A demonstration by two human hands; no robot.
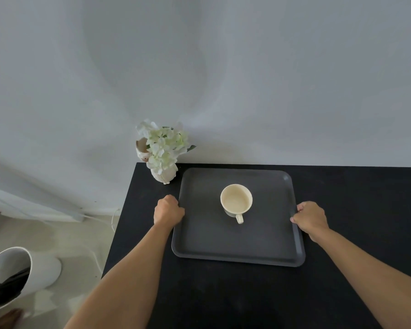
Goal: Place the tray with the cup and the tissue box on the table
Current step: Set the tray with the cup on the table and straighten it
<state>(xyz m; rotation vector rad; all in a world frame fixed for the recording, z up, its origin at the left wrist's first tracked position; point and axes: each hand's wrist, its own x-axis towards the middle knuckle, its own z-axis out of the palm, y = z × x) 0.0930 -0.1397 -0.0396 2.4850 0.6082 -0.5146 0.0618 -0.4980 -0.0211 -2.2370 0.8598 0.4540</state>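
A dark grey rectangular tray point(223, 243) lies flat on the black table point(223, 300), near its back edge. A cream cup point(236, 200) stands upright in the middle of the tray, empty, its handle pointing toward me. My left hand point(168, 211) grips the tray's left rim. My right hand point(310, 219) grips the right rim, fingers curled over the edge. No tissue box is in view.
A white vase of pale flowers point(163, 150) stands at the table's back left corner, just left of the tray. A white wall runs behind the table. On the floor at the left stands a white bin point(22, 276) with dark contents.
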